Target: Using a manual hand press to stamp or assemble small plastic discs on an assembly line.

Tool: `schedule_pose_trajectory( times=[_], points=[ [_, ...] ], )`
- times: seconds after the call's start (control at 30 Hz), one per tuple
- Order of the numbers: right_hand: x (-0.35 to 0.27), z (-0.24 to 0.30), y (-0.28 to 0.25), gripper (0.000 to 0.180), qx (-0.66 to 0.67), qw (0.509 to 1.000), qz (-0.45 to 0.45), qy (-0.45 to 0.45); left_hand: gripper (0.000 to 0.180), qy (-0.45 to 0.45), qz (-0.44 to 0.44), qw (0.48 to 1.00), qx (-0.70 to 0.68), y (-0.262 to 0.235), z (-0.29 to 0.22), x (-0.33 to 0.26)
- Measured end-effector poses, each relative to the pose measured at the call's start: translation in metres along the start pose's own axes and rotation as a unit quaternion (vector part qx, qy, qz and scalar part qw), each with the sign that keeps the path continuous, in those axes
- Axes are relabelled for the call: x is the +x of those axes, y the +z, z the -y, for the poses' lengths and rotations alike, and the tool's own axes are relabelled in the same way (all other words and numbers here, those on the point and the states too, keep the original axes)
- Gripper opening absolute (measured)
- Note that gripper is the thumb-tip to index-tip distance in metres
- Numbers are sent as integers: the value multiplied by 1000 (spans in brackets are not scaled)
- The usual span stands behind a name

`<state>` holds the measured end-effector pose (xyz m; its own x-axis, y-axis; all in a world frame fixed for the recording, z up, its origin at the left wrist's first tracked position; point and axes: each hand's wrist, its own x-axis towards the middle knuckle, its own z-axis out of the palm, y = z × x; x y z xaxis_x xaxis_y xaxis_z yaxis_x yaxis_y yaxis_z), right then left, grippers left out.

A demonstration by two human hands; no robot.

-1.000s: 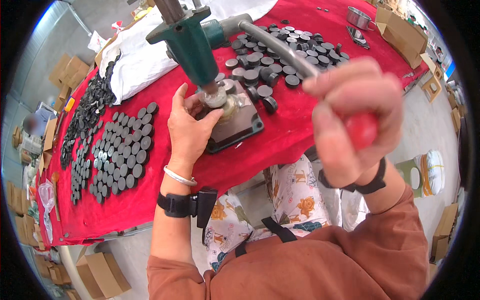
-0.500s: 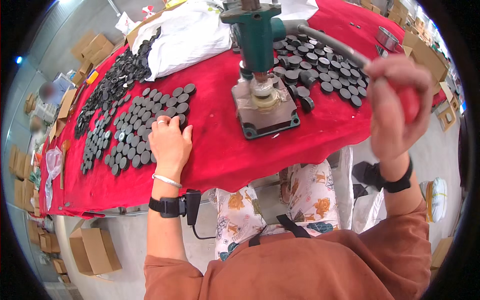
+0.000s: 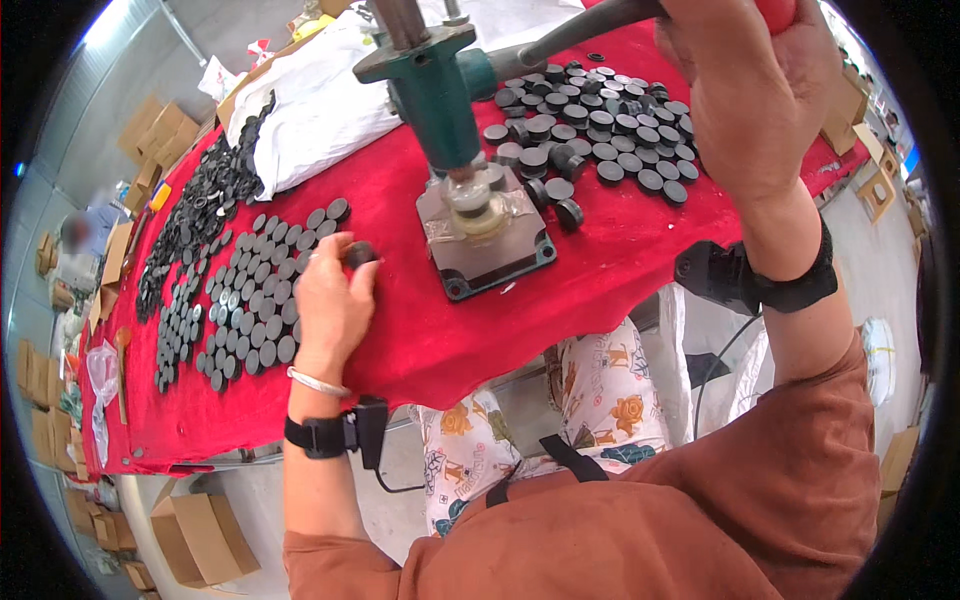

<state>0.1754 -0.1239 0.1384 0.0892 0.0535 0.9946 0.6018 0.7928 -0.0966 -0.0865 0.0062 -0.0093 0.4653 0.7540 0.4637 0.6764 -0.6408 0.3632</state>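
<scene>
Left hand (image 3: 330, 300) pinching one black disc (image 3: 358, 254) at frame centre-left; right hand (image 3: 760, 95) clenched round press lever (image 3: 590, 28), upper right. Heaps both sides: seemingly midway, many unpressed.

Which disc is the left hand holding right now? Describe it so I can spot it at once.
Start at the green hand press on the red tablecloth. Left of its grey base plate, the left hand pinches one black disc at its fingertips, raised above the flat rows beside it.
</scene>
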Motion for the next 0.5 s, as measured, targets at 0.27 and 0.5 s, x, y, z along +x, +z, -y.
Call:
schedule_pose_trajectory(
  times=[0.27,0.5],
  points=[
    [-6,-1,-8,17,-59,997,32,28,53,28,38,959,-278,38,-70,20],
    [-7,0,-11,22,-87,995,42,40,59,17,35,966,-256,49,-76,35]
  ],
)
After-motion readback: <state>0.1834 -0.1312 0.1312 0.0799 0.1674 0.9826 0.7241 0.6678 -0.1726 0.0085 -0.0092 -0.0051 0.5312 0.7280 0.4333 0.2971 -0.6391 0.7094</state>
